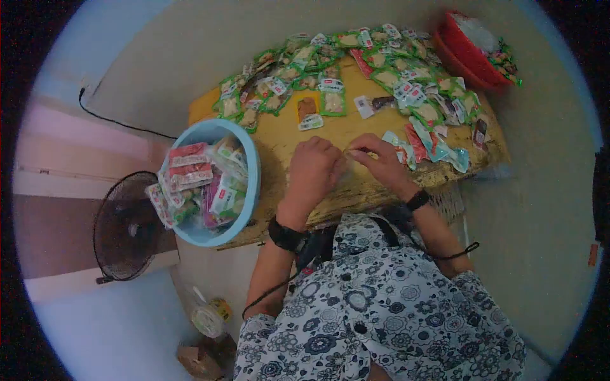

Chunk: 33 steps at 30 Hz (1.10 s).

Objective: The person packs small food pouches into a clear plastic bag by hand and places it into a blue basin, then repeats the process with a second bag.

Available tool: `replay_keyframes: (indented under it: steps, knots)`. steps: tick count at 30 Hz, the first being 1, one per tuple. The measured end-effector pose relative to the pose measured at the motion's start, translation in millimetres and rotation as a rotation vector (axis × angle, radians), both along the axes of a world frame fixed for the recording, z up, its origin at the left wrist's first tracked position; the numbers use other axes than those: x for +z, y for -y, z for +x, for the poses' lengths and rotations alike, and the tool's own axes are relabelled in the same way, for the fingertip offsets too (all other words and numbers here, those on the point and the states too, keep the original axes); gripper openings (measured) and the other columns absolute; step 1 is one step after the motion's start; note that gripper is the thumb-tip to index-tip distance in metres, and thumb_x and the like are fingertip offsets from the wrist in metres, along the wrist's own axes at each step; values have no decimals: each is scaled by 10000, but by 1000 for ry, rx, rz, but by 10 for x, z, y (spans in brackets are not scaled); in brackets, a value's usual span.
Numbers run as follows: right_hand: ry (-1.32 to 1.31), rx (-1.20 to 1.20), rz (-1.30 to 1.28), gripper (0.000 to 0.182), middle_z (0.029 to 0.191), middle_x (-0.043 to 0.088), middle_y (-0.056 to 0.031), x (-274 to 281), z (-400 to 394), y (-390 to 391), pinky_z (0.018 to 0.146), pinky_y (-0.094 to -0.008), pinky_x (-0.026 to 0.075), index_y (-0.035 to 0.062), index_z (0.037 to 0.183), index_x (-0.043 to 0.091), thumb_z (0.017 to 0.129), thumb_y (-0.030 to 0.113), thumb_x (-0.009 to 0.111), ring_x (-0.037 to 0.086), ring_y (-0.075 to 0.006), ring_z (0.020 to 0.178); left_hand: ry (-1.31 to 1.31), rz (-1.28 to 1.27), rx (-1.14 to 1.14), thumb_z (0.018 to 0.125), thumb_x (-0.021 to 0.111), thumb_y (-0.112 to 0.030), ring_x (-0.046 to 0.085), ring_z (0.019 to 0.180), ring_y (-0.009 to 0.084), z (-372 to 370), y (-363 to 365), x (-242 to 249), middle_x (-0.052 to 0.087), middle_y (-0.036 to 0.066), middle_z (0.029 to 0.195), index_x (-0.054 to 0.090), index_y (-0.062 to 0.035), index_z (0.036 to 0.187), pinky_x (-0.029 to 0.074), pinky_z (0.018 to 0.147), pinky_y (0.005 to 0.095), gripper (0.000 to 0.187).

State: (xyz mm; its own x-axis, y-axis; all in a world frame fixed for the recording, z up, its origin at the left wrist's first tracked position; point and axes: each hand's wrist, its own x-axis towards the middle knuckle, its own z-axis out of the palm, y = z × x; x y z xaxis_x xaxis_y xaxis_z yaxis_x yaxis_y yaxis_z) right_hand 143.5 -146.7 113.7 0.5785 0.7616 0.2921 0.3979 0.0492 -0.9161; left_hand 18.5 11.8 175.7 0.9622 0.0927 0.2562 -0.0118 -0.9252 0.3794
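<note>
Flower-print shirt [387,298] nearest; right hand [383,166] pinching, on what I can't tell; left hand [312,168] curled, grip hidden. I'd steady both above the yellow table [283,136].

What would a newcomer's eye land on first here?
Probably the mass of green-edged packets spread along the far side of the yellow table. Next, the light-blue tub heaped with mixed packets at the table's left end, and the red container at its far right corner. Front and centre, the left hand and right hand are close together; what they hold is unclear.
</note>
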Motion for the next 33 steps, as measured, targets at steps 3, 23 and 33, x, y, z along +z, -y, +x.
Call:
replay_keyframes:
  steps: [3,23,33]
  knots:
    - [-53,15,-3,98,948,610,-42,77,-31,20,798,-264,465,9,962,635,873,46,652,574,-129,904,22,-98,25,794,694,-213,606,831,347,-74,-76,-57,648,125,860,681,-59,841,487,748,445,162]
    - [-298,29,-1,131,1133,651,-63,193,-38,87,892,-282,473,35,1056,590,969,110,528,591,-129,1055,194,-810,316,906,619,-106,634,976,225,-859,-293,-351,680,132,1046,669,-5,941,487,862,331,118]
    - [-152,-3,-169,107,1125,664,-89,160,-14,72,966,-314,454,32,1039,570,977,102,518,602,-167,1092,189,-1090,369,929,589,-112,587,1108,202,-837,-247,-516,646,112,1176,637,-2,984,450,958,343,132]
